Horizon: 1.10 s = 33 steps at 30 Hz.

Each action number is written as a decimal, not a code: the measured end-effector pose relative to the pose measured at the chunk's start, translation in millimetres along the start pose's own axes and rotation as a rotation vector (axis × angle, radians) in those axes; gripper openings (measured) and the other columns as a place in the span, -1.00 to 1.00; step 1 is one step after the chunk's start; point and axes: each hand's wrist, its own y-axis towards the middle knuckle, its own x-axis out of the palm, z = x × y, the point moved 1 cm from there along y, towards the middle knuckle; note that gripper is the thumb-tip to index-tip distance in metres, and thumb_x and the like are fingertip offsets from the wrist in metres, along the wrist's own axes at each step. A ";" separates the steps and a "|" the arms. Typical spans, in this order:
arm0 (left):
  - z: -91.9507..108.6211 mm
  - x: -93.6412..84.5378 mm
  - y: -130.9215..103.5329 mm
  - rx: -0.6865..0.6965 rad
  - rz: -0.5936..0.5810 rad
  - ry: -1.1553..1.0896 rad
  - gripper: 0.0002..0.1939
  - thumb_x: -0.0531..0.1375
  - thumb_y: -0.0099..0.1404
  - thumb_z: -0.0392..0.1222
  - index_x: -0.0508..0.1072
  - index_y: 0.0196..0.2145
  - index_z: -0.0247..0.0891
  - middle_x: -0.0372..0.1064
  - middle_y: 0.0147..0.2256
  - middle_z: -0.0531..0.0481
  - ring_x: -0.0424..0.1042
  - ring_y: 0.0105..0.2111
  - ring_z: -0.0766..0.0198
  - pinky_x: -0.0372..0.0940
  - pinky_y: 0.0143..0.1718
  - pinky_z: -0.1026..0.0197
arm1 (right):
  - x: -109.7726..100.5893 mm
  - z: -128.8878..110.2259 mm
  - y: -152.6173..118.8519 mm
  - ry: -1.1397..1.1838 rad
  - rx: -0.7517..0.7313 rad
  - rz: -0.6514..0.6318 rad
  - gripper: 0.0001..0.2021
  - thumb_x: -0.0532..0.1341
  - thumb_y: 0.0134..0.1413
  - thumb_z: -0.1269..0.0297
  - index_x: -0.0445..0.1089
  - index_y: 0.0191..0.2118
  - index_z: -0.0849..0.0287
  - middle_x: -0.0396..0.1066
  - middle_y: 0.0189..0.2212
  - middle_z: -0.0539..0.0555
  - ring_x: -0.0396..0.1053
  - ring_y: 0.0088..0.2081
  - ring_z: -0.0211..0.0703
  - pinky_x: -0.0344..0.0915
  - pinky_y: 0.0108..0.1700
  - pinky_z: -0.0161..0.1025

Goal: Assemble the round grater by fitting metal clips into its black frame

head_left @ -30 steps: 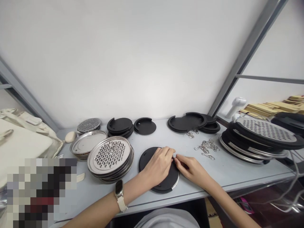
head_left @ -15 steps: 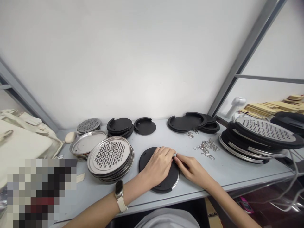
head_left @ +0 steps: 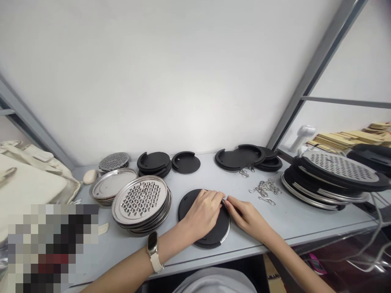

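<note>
A black round disc [head_left: 210, 236] with a metal plate edge showing along its right side lies flat in front of me. My left hand [head_left: 206, 213] rests over it, fingers curled down at the disc's upper right rim. At that same rim my right hand [head_left: 242, 211] pinches thumb and forefinger together. A small shiny bit shows at the fingertips; it looks like a wire clip, mostly hidden. Loose wire clips [head_left: 265, 189] lie in a heap to the right of the disc. Left of it stands a stack of round metal grater plates [head_left: 140, 199].
Behind are black ring-edged discs [head_left: 187, 162] and more black discs [head_left: 240, 158]. Plain metal plates [head_left: 114, 185] sit at left. A tall stack of graters and black discs [head_left: 342, 167] stands at right. A cream cloth bag [head_left: 33, 175] lies far left; wooden pieces [head_left: 339, 140] are far right.
Almost nothing differs. My right fingertips have shifted very slightly at the disc's rim; the left hand and disc stay in place.
</note>
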 end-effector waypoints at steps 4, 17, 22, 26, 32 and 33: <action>1.0 -1.6 0.3 0.003 0.006 0.010 -0.79 -0.01 0.37 -0.41 0.26 -0.07 -0.27 0.32 -0.14 -0.06 0.31 -0.17 0.15 0.19 -0.08 0.11 | 0.6 0.4 1.0 -0.023 0.009 -0.004 -0.73 -0.11 0.35 0.23 0.15 -0.39 0.11 0.20 -0.58 -0.07 0.19 -0.58 -0.24 0.09 -0.47 -0.33; 1.0 -0.6 -0.8 -0.008 -0.009 -0.046 -0.77 -0.04 0.39 -0.42 0.25 -0.06 -0.26 0.32 -0.14 -0.06 0.31 -0.17 0.15 0.21 -0.07 0.09 | -1.1 -2.0 1.4 -0.040 -0.015 -0.022 -0.75 -0.10 0.36 0.26 0.23 -0.32 0.12 0.31 -0.54 -0.02 0.26 -0.55 -0.20 0.15 -0.43 -0.31; 0.4 0.1 -1.3 -0.017 -0.011 -0.050 -0.78 -0.05 0.39 -0.42 0.25 -0.07 -0.25 0.32 -0.15 -0.06 0.31 -0.18 0.16 0.22 -0.07 0.10 | 0.3 -0.8 1.1 -0.059 -0.021 -0.009 -0.75 -0.09 0.35 0.27 0.23 -0.34 0.12 0.28 -0.56 -0.05 0.24 -0.57 -0.23 0.11 -0.47 -0.33; 0.7 -0.5 -0.8 -0.008 -0.016 -0.059 -0.77 -0.05 0.38 -0.44 0.25 -0.07 -0.26 0.32 -0.16 -0.05 0.31 -0.19 0.17 0.22 -0.08 0.11 | 0.2 -0.7 0.9 -0.059 -0.025 -0.018 -0.74 -0.10 0.36 0.26 0.21 -0.36 0.12 0.25 -0.57 -0.06 0.23 -0.58 -0.24 0.10 -0.47 -0.33; 1.2 -0.3 -0.4 0.008 -0.019 -0.067 -0.77 -0.04 0.38 -0.44 0.26 -0.07 -0.27 0.32 -0.16 -0.06 0.31 -0.19 0.17 0.22 -0.07 0.12 | -1.7 -3.7 0.9 -0.053 -0.035 -0.007 -0.74 -0.09 0.34 0.27 0.21 -0.37 0.12 0.25 -0.57 -0.05 0.23 -0.58 -0.25 0.11 -0.48 -0.34; 1.4 -0.4 -0.4 0.013 -0.022 -0.067 -0.77 -0.04 0.38 -0.44 0.25 -0.06 -0.28 0.32 -0.15 -0.06 0.31 -0.18 0.17 0.21 -0.07 0.12 | -2.0 -4.2 0.9 -0.049 -0.038 -0.002 -0.74 -0.09 0.34 0.27 0.21 -0.38 0.13 0.25 -0.58 -0.05 0.23 -0.58 -0.25 0.11 -0.48 -0.34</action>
